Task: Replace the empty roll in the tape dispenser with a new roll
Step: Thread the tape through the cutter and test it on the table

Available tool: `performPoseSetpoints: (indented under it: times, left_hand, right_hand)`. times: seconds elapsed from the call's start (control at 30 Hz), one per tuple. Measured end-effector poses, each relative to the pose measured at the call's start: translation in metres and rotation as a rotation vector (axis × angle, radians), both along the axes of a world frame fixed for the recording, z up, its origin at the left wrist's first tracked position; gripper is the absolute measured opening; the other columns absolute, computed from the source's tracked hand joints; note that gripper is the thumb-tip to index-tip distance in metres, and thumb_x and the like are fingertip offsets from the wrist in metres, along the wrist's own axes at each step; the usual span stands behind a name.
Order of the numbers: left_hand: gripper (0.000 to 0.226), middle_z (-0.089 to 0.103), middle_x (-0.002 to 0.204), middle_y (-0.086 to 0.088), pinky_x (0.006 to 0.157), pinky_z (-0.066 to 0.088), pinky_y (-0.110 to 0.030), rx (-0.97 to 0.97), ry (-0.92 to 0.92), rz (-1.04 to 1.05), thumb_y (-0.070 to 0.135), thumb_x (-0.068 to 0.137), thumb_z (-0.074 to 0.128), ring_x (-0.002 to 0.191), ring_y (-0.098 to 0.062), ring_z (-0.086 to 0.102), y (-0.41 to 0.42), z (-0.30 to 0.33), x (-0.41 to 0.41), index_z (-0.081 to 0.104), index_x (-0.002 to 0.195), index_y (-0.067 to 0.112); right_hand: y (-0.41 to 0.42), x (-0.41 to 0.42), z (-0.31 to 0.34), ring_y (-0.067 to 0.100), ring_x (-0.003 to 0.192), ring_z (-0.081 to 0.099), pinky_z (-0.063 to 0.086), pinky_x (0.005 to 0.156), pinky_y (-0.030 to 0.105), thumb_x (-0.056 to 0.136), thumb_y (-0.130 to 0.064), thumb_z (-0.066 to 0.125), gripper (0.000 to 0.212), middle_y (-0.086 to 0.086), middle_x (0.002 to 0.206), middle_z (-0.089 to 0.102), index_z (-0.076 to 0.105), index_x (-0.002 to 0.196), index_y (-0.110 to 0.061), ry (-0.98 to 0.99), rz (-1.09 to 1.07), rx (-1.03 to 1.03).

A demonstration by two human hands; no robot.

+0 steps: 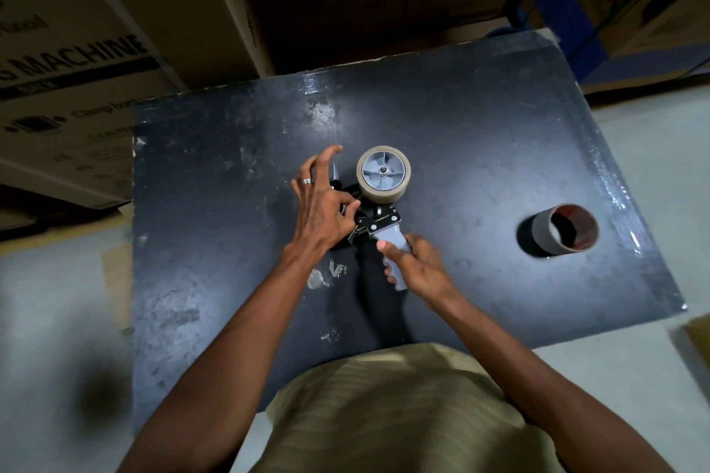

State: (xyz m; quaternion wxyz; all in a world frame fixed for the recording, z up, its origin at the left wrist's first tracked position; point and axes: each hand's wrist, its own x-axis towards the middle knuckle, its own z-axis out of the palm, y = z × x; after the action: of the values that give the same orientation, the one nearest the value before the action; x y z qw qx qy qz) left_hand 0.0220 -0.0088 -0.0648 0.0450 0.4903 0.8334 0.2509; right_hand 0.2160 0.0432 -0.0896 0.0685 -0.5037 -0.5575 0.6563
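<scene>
Now the grey plastic hand-held tape dispenser (378,227) lies on the scuffed dark table (480,134), with a beige roll of packing tape (384,175) seated on its grey spoked hub. The right hand (417,265) holds the dispenser's grey ribbed handle, its fingers (386,246) curled and clamped around the grip, the thumb pressed on the handle's upper end. The left hand (320,209) works at the black metal front of the dispenser, just beside the roll: its thumb and forefinger are pinched together at that metal part, though whether they grip anything there cannot be told, while the remaining fingers spread upward, apart and free. A silver ring sits on one of those raised fingers. Well away from the right hand's fingers, on their far side from the dispenser, the empty brown cardboard tape core (564,228) stands upright on the table, touching nothing else.
</scene>
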Motion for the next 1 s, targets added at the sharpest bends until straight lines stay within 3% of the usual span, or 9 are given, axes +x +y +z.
performPoseSetpoints:
  times: [0.23, 0.43, 0.6, 1.0]
  left_hand:
    - [0.010, 0.037, 0.153, -0.001, 0.101, 0.022, -0.038, 0.028, 0.003, -0.018, 0.023, 0.067, 0.087, 0.136, -0.028, 0.026, -0.014, 0.003, 0.009, 0.079, 0.063, 0.020]
    - [0.008, 0.040, 0.151, 0.002, 0.094, 0.021, -0.038, 0.001, -0.013, -0.012, 0.023, 0.068, 0.085, 0.135, -0.029, 0.030, -0.027, 0.004, 0.013, 0.079, 0.064, 0.022]
    - [0.007, 0.045, 0.147, 0.001, 0.093, 0.017, -0.036, 0.010, -0.071, 0.046, 0.022, 0.071, 0.083, 0.132, -0.030, 0.033, -0.040, 0.003, 0.016, 0.080, 0.066, 0.026]
    - [0.008, 0.048, 0.142, -0.003, 0.088, 0.019, -0.037, -0.014, -0.082, 0.068, 0.021, 0.073, 0.083, 0.129, -0.031, 0.035, -0.066, 0.002, 0.008, 0.080, 0.067, 0.026]
  right_hand:
    - [0.003, -0.001, -0.002, 0.024, 0.060, 0.062, 0.052, 0.060, 0.039, 0.068, -0.054, 0.081, 0.062, 0.005, 0.068, 0.068, 0.063, 0.097, -0.002, 0.031, -0.028, -0.062]
    - [0.004, -0.001, -0.005, 0.024, 0.060, 0.062, 0.052, 0.060, 0.039, 0.065, -0.055, 0.081, 0.056, 0.006, 0.068, 0.068, 0.063, 0.092, -0.009, 0.023, -0.036, -0.072]
    - [0.004, -0.002, -0.008, 0.026, 0.058, 0.062, 0.052, 0.060, 0.040, 0.063, -0.057, 0.082, 0.068, 0.008, 0.068, 0.068, 0.064, 0.097, -0.001, 0.012, -0.052, -0.058]
    - [0.007, -0.002, 0.000, 0.026, 0.062, 0.063, 0.056, 0.063, 0.043, 0.070, -0.047, 0.081, 0.048, 0.011, 0.074, 0.070, 0.066, 0.093, -0.007, 0.005, -0.042, -0.057]
